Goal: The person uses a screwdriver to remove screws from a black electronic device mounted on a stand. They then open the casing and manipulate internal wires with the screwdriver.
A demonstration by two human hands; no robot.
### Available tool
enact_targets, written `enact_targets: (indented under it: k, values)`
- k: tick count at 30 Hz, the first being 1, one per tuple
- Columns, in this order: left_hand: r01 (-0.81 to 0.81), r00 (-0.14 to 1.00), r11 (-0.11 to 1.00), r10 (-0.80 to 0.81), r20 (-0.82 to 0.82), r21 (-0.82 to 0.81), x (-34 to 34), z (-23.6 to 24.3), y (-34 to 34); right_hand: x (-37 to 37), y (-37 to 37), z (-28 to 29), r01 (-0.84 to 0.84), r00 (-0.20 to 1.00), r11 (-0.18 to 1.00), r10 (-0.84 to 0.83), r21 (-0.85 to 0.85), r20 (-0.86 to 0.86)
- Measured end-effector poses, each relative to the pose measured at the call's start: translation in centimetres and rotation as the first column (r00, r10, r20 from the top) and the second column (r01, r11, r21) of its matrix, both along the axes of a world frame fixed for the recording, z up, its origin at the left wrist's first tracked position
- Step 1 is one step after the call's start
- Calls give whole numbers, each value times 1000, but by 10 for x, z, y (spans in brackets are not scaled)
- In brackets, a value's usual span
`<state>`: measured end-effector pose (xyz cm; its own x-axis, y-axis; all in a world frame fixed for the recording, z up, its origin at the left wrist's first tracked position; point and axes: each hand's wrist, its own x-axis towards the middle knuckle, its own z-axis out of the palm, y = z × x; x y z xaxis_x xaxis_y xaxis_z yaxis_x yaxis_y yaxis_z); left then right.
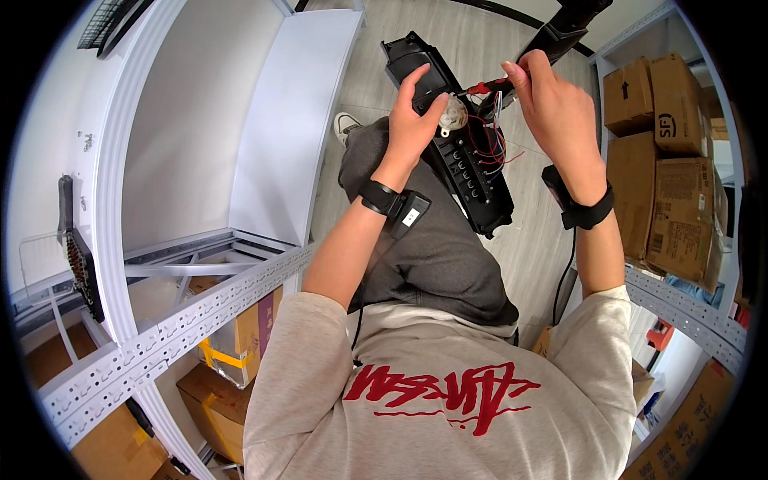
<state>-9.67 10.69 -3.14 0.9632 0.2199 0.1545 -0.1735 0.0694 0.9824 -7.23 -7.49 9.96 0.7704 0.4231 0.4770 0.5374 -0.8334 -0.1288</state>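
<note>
A long black plastic housing (490, 204) lies slanted across my leg, with a row of holes and knobs in its nearer half. Set in its middle is a round whitish part (454, 114) with small tabs. My left hand (410, 132) grips the housing's left side, its thumb at the edge of the round part and index finger stretched over the panel; the other fingers are hidden. My right hand (552, 104) is closed on a red-and-black screwdriver (486, 86), whose tip points left toward the top of the round part. Thin red wires (484, 140) loop over the housing's right side.
A white metal rack (200, 292) stands at my left, with boxes below. Stacked cardboard boxes (632, 188) fill the right shelf. A black post (552, 40) rises beyond my right hand. Straps with small devices circle both wrists; a black cable (566, 276) hangs from the right one.
</note>
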Motion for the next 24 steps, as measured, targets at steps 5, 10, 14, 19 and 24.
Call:
enact_targets:
  k: [5,10,14,19,24]
  values:
    - [-3,1000,999,2,-23,-36,-1,2,-1,4,-4,8,5,1000,986,-7,-168,-6]
    - [6,1000,1000,-6,-10,14,0,0,0,-2,0,19,-137,988,989,133,-54,-77]
    - [-7,1000,1000,6,-12,-17,0,1,-1,-2,-2,18,-185,976,982,187,24,-107]
    - [11,999,995,-15,-40,-100,-2,4,-1,0,0,16,-75,936,943,179,323,-304]
    - [-7,1000,1000,7,18,-16,0,-1,-1,6,-1,6,-14,999,996,17,88,-35]
